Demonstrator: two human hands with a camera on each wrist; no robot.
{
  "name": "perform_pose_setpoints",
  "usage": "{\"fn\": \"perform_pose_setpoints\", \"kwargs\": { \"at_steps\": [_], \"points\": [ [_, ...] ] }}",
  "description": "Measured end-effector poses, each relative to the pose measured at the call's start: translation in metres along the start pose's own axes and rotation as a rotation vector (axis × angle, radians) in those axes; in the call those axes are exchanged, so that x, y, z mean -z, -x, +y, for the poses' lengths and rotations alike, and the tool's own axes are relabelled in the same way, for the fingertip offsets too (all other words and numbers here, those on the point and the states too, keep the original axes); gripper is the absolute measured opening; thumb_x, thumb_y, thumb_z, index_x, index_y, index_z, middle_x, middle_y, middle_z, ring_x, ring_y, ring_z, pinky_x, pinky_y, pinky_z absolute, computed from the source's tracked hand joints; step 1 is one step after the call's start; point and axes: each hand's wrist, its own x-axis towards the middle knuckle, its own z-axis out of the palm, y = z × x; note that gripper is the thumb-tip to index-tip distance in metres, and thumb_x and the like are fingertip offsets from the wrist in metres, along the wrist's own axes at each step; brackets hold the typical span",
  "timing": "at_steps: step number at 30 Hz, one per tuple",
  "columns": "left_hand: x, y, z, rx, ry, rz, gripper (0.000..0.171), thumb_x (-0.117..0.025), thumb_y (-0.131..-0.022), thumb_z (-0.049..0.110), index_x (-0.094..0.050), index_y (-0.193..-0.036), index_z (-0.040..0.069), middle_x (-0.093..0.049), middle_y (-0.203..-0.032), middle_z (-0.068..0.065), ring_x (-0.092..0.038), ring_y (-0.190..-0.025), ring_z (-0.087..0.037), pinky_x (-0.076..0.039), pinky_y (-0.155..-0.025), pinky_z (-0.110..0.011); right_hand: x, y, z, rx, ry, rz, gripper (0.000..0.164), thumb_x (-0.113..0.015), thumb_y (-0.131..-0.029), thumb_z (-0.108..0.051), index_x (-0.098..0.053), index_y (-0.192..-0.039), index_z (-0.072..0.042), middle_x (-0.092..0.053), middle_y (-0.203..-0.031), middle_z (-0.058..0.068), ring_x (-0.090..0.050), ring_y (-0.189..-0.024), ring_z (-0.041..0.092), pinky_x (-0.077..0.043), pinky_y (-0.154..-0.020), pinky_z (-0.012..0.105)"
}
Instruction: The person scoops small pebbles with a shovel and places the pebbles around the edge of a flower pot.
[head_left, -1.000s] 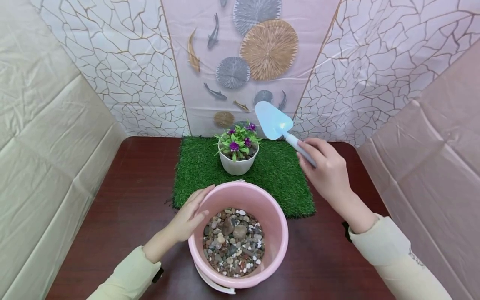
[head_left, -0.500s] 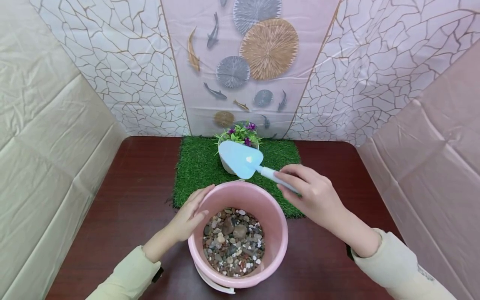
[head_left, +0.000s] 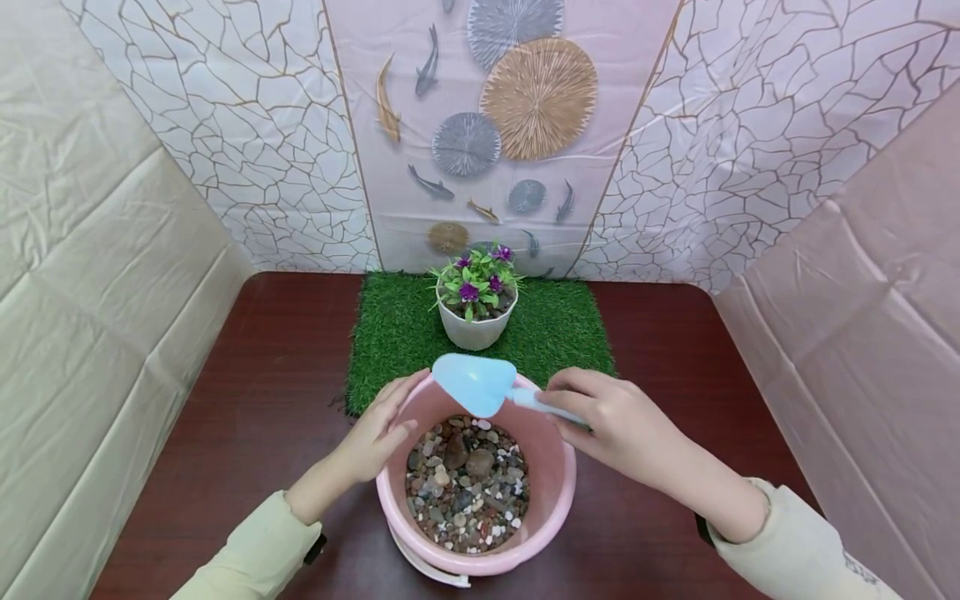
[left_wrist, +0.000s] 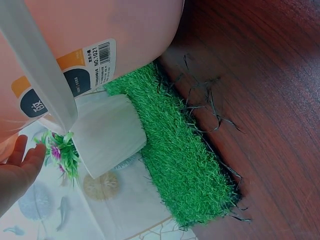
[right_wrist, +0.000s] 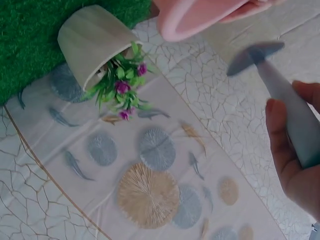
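Above the pink bucket we see the pale blue trowel, its blade overlapping the far part of the rim in the head view; we cannot tell from there how high above it the blade hangs, though the right wrist view shows a gap between them. Inside the bucket lie pebbles in brown, grey, white and reddish tones, with two larger stones among them, and we find the bucket's white handle lowered against its near left side. The trowel's tip points to the person's left, and its long axis runs from the far left to the near right, the grip end nearest the person. The right hand holds that grip between thumb and curled fingers, so the blade sits between the two hands. We see the left hand on the left of the rim, fingers fairly straight along it and thumb reaching over the inside. Beyond the bucket, a white pot stands upright with a purple-flowered plant in dark filling. It rests on a green grass mat, spread over the dark reddish-brown surface.
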Motion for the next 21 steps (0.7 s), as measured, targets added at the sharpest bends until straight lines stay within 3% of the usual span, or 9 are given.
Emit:
{"fn": "perform_pose_setpoints", "kwargs": {
  "at_steps": [12, 21],
  "points": [
    [0.0, 0.0, 0.0, -0.005, -0.002, 0.003, 0.059, -0.046, -0.086, 0.004, -0.033, -0.143, -0.005, -0.045, -0.136, -0.023, -0.043, -0.125, -0.038, -0.038, -0.1, -0.059, -0.029, 0.016, -0.007, -0.025, -0.072, -0.293, 0.026, -0.077, -0.071, -0.007, -0.074, -0.095, -0.014, -0.06, -0.082, -0.004, -0.052, -0.066, 0.004, -0.046, -0.058, 0.015],
    [0.0, 0.0, 0.0, -0.001, -0.003, 0.005, 0.06, -0.046, -0.085, 0.003, -0.033, -0.143, -0.004, -0.045, -0.136, -0.023, -0.044, -0.124, -0.038, -0.037, -0.1, -0.059, -0.057, 0.018, -0.016, -0.042, -0.069, -0.427, 0.011, -0.075, -0.073, -0.011, -0.072, -0.081, -0.017, -0.059, -0.077, -0.005, -0.054, -0.065, 0.005, -0.049, -0.06, 0.019]
  ]
}}
